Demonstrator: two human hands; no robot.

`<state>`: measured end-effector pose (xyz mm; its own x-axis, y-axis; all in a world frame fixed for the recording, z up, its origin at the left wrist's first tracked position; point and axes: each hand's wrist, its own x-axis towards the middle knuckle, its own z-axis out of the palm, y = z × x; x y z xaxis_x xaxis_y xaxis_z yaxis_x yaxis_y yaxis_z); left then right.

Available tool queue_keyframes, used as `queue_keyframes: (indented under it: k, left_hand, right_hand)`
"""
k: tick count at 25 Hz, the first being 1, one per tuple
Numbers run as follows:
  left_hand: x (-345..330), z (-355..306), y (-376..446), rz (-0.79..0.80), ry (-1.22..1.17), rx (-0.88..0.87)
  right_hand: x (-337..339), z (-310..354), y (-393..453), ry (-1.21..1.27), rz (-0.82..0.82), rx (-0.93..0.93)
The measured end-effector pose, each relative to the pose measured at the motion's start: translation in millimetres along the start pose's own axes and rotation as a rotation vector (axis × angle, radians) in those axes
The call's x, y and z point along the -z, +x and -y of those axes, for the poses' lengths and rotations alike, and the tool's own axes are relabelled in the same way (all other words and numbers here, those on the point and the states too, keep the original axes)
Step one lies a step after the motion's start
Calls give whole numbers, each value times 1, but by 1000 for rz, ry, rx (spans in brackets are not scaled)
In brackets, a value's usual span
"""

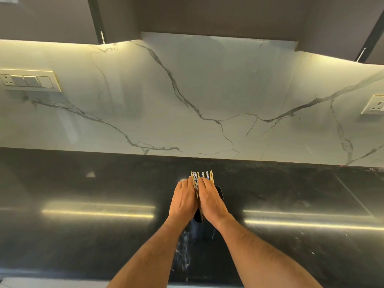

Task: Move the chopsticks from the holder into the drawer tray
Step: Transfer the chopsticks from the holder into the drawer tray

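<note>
Both hands are at the bundle of chopsticks (202,176), which stands in a dark holder (219,194) on the black countertop (83,225). The left hand (182,201) and right hand (211,201) lie side by side, palms down and fingers fairly straight, pressed against the sticks from either side as if gathering them into one sheaf; whether any fingers curl round underneath I cannot tell. The tips, some wooden, some white with blue pattern, fan out just beyond the fingertips. This looks like the very start: collecting the sticks before lifting them out. The next move calls for a firm grip on the whole bunch and a straight pull up, so none slips back or scatters. No drawer or tray is in sight. The counter is glossy, reflecting strip lights; behind it rises a white veined marble backsplash (207,90), with a switch panel (29,80) to the left, a socket (374,104) to the right, and dark cabinets (207,15) above.
</note>
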<state>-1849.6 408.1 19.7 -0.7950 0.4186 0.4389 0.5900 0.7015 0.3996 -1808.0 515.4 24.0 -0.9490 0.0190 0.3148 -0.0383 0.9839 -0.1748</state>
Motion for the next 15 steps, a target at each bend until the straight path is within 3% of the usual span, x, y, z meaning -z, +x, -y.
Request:
queue_keyframes:
  k: [7, 12, 15]
  left_hand:
    - [-20, 12, 14, 109, -504, 293]
    - [-25, 14, 18, 63, -707, 341]
    - [-29, 14, 19, 29, -761, 363]
  right_hand:
    - [-7, -2, 17, 125, -82, -30]
    - [-7, 3, 20, 356, -95, -159]
    - [-14, 5, 21, 311, -49, -200]
